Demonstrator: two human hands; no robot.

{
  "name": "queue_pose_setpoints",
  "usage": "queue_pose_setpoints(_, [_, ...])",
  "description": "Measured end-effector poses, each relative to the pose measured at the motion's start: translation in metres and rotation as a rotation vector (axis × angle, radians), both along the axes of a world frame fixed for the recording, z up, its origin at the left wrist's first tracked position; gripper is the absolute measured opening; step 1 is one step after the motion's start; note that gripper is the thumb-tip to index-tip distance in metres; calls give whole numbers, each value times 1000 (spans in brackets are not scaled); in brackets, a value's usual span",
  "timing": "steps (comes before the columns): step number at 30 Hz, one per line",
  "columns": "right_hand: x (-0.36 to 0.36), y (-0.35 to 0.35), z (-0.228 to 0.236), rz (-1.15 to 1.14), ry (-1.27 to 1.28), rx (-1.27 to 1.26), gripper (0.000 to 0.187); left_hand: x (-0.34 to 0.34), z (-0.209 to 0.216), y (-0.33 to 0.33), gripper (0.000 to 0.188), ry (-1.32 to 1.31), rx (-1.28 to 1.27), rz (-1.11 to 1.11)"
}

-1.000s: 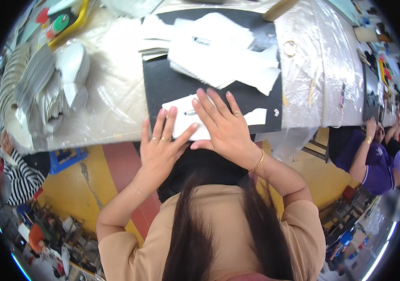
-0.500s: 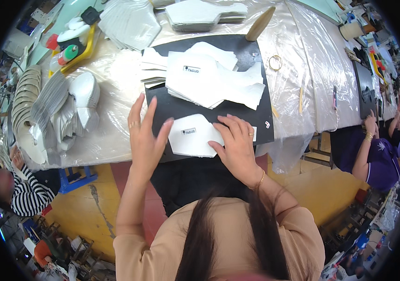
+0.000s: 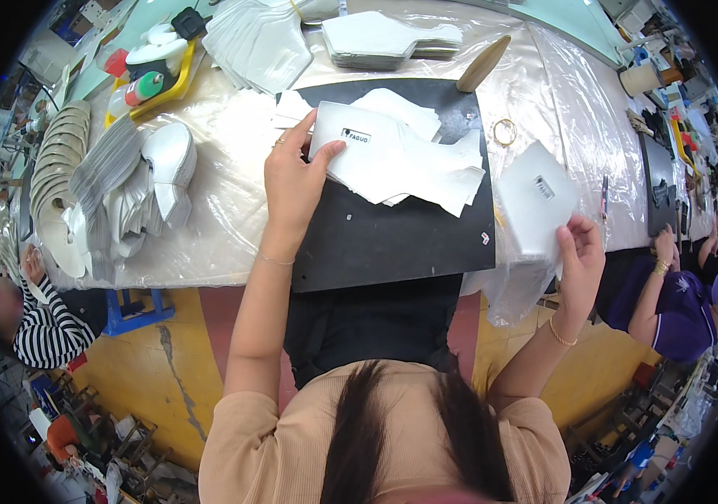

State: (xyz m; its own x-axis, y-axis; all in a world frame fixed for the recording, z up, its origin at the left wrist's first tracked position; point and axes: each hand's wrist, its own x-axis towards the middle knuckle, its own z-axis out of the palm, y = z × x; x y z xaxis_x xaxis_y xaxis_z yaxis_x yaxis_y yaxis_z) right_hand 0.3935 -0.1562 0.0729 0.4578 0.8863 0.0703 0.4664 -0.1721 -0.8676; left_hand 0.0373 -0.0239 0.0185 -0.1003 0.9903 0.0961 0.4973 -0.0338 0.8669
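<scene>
My left hand (image 3: 298, 172) pinches the left edge of the top white cut piece (image 3: 376, 164) on a loose pile; a small dark printed label shows on it. The pile rests on a black board (image 3: 376, 244). Off to the right, my right hand (image 3: 581, 256) grips the lower corner of another white labelled piece (image 3: 535, 202), held over the plastic-covered table beside the board. Its fingers are closed on that corner, thumb in front.
A wooden stick (image 3: 483, 64) stands at the board's far right corner, with a tape roll (image 3: 504, 132) nearby. Fanned white pieces (image 3: 258, 46) and a stack (image 3: 388, 42) lie behind. Curved stacks (image 3: 128, 189) and a yellow tray (image 3: 181, 80) sit left. Co-workers are at both sides.
My right hand has carried a labelled white piece from the board's near edge out to the right. The left hand has moved up and taken hold of the pile's top piece.
</scene>
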Motion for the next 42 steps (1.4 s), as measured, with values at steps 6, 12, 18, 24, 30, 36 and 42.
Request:
queue_pose_setpoints(6, [-39,21,-1,63,-361,143,38,9,19,-28,25,-537,97,-9])
queue_pose_setpoints(12, [-129,17,7,467,-383,276,34,1,38,-87,28,-946,-267,-183])
queue_pose_setpoints(18, [-147,11,13,706,-538,254,53,-7,30,-121,31,-1096,-440,-186])
queue_pose_setpoints(24, [-154,5,2,666,-254,179,68,-6,30,-131,32,-1154,-468,-157])
queue_pose_setpoints(30, [-151,0,7,671,-262,170,66,-7,38,-132,32,-1125,-481,-156])
queue_pose_setpoints(36, [-150,1,19,673,-269,227,61,-7,48,-136,40,-1085,-468,-145])
queue_pose_setpoints(42, [-151,3,31,671,-197,258,60,-2,60,-138,47,-1003,-442,-147])
